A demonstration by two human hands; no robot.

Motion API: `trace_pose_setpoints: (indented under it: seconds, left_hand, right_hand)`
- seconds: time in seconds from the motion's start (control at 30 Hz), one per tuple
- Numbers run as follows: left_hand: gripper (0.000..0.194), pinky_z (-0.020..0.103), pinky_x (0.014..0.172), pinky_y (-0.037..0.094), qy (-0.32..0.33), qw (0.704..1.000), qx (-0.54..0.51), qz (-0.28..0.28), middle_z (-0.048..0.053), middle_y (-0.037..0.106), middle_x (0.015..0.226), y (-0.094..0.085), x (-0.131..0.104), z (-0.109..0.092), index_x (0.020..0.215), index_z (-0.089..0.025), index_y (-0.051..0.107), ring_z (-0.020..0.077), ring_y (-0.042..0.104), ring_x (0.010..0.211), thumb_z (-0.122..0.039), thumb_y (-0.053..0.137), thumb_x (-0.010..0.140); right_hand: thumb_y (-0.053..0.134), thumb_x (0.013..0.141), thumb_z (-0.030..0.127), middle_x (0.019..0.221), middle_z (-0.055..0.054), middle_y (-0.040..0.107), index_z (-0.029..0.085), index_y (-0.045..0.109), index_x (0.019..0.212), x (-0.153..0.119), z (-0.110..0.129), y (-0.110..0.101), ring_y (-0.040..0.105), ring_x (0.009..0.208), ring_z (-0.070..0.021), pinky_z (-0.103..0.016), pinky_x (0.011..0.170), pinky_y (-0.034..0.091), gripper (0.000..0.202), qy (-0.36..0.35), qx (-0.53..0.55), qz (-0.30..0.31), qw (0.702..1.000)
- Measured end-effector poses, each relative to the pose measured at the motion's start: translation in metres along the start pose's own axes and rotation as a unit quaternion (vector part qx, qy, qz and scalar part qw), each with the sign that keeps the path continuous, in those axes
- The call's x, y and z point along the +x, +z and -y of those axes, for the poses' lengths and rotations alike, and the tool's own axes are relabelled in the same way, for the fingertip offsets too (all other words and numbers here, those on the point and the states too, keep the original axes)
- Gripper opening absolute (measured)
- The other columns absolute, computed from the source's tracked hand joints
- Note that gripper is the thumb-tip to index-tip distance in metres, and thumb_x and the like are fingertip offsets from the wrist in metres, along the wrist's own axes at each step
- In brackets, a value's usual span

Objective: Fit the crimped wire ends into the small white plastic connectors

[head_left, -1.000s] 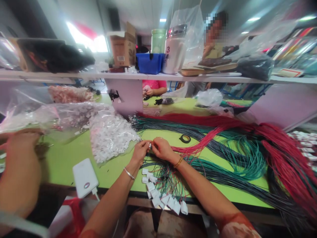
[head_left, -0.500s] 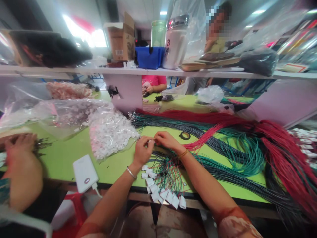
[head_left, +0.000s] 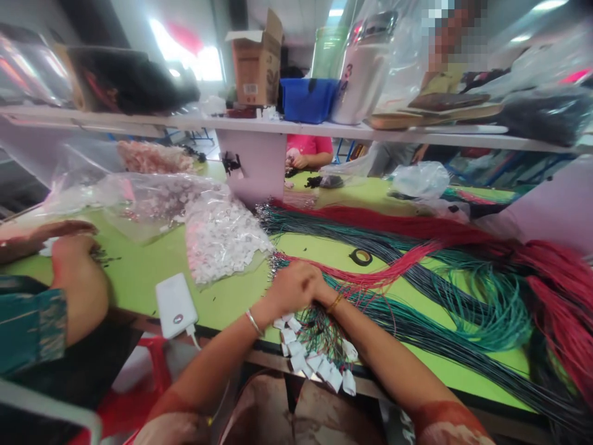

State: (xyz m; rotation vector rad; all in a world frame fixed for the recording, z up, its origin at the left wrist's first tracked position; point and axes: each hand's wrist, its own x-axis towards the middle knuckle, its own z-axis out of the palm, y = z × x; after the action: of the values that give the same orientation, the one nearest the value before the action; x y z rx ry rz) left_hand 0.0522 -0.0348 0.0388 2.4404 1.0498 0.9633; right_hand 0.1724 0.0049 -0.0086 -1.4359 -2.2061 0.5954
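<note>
My left hand (head_left: 288, 289), with a silver bangle at the wrist, is curled closed and a little blurred over the wires. Whatever its fingers hold is hidden. Against it lies my right hand (head_left: 320, 289), its fingers mostly covered by the left. Just below both hands, a bunch of thin wires (head_left: 322, 337) ends in several white connectors (head_left: 324, 369) at the table's front edge. Red wires (head_left: 370, 278) with metal tips run behind my hands, beside green and black wires (head_left: 417, 327).
A clear bag of white connector housings (head_left: 225, 238) lies left of my hands. Nearer me is a white power bank (head_left: 175, 306) with a cable. A roll of tape (head_left: 361, 256) sits behind the wires. A co-worker's arm (head_left: 83, 290) rests at left. A shelf (head_left: 185, 122) crosses above.
My hands have come together lower and closer to me, the left now overlapping the right. The white piece at my left fingertips is out of sight. The camera view has shifted left.
</note>
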Motion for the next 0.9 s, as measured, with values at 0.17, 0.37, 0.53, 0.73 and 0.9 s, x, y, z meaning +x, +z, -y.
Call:
trace_pose_setpoints:
  seconds: [0.17,0.37,0.53,0.73,0.9]
  left_hand:
    - [0.020,0.033,0.074,0.039,-0.273,0.936,0.218,0.041,0.015,0.060,0.084,-0.037,0.016,0.084,0.085,-0.011,0.068,0.0239,0.057,0.082,-0.007,0.049,0.080]
    - [0.028,0.033,0.074,0.040,-0.248,0.927,0.276,0.047,0.017,0.055,0.103,-0.023,0.015,0.113,0.097,-0.012,0.065,0.0239,0.056,0.089,-0.010,0.039,0.087]
    - [0.029,0.033,0.078,0.041,-0.249,0.938,0.238,0.040,0.015,0.056,0.101,-0.023,0.006,0.108,0.098,-0.014,0.063,0.0246,0.056,0.092,-0.003,0.044,0.080]
    - [0.016,0.033,0.078,0.046,-0.276,0.942,-0.057,-0.180,0.008,0.058,0.099,-0.042,0.012,0.086,0.094,-0.016,0.062,0.0181,0.059,0.081,-0.014,0.055,0.079]
    - [0.029,0.027,0.067,0.048,-0.305,0.789,-0.501,-0.183,0.002,0.063,0.083,-0.037,0.021,0.062,0.090,-0.018,0.052,0.0127,0.062,0.069,-0.024,0.072,0.070]
  right_hand:
    - [0.048,0.086,0.021,0.084,-0.004,0.065,0.020,0.059,0.080,0.001,0.004,-0.009,0.054,0.075,-0.0159,-0.024,0.064,0.032,0.013,-0.006,-0.046,-0.002,0.999]
    - [0.045,0.087,0.021,0.076,-0.002,0.061,0.019,0.055,0.082,-0.006,0.002,-0.004,0.050,0.069,-0.0142,-0.024,0.065,0.033,0.011,-0.042,0.015,-0.057,0.997]
    - [0.047,0.084,0.023,0.070,0.001,0.057,0.018,0.055,0.083,-0.003,0.010,0.000,0.046,0.060,-0.0119,-0.023,0.060,0.035,0.009,-0.058,0.140,-0.101,0.983]
    - [0.050,0.083,0.030,0.066,0.003,0.053,0.018,0.055,0.078,0.003,0.029,-0.007,0.045,0.059,-0.0110,-0.023,0.058,0.037,0.013,-0.057,0.271,-0.140,0.951]
    - [0.051,0.084,0.031,0.068,0.001,0.054,0.018,0.057,0.076,-0.003,0.032,-0.019,0.046,0.061,-0.0113,-0.024,0.059,0.037,0.017,-0.060,0.244,-0.202,0.946]
